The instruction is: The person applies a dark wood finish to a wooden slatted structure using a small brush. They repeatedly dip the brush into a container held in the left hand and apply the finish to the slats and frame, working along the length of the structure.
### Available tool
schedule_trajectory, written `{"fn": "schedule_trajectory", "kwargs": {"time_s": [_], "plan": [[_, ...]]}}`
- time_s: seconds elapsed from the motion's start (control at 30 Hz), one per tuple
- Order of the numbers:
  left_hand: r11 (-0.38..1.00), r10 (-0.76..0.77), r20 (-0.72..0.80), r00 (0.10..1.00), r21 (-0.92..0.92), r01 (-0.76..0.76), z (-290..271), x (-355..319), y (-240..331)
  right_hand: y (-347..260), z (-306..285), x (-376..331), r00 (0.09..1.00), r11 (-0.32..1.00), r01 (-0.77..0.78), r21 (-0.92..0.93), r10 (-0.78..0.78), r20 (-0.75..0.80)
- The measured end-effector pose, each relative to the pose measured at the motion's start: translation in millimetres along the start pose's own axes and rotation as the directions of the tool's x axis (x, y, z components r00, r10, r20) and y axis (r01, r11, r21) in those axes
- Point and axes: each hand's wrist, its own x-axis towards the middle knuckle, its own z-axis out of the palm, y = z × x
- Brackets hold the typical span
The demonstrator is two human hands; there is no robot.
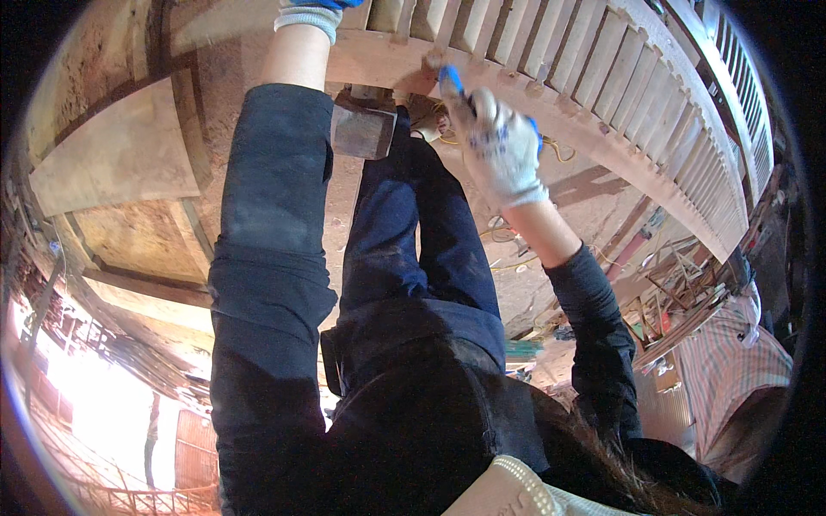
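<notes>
My left hand (311, 15), in a white glove with blue coating, reaches to the top edge of the head view. Its fingers are cut off, so what it touches is hidden. Close to the long wooden rail (551, 96), my right hand (501, 146) wears a similar glove. Its fingers are curled, with one blue-coated tip pointing at the rail; anything inside the grip cannot be made out. Pale wooden slats (568, 52) stand side by side in a row along the rail. Between my forearms, below the rail, is a grey-brown block (363, 127).
Wooden panels (120, 150) lean at the left. Another slatted piece (747, 95) stands beyond the rail at far right. A yellow cord (564, 155) lies on the floor. Scrap sticks (680, 284) are piled at right, near a person in a checked shirt (731, 353).
</notes>
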Motion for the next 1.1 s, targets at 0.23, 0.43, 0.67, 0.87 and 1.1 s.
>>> {"fn": "schedule_trajectory", "kwargs": {"time_s": [0.23,0.43,0.67,0.87,1.1], "plan": [[0.999,-0.042,0.058,0.997,-0.013,0.043,0.2,-2.7,0.5,-7.5,-22.5,-21.4,0.977,0.921,-0.120,0.371,0.042,0.211],[1.000,0.009,0.054,0.998,0.018,-0.010,-2.8,-3.3,2.9,13.1,-30.4,-26.0,0.986,0.990,-0.127,0.068,0.119,0.115],[1.000,-0.003,0.059,0.998,0.028,0.002,-0.9,-2.6,4.5,-16.2,-43.6,-7.3,0.998,0.944,-0.059,0.324,0.049,0.039],[0.999,0.014,0.014,1.000,0.050,-0.015,-4.1,0.0,2.4,-92.4,24.3,34.0,0.987,0.969,0.154,0.196,-0.161,0.021],[0.999,-0.008,0.012,1.000,0.034,0.008,-2.7,-4.9,6.9,-77.3,-10.0,15.2,0.983,0.989,0.042,0.143,-0.066,0.169]]}}
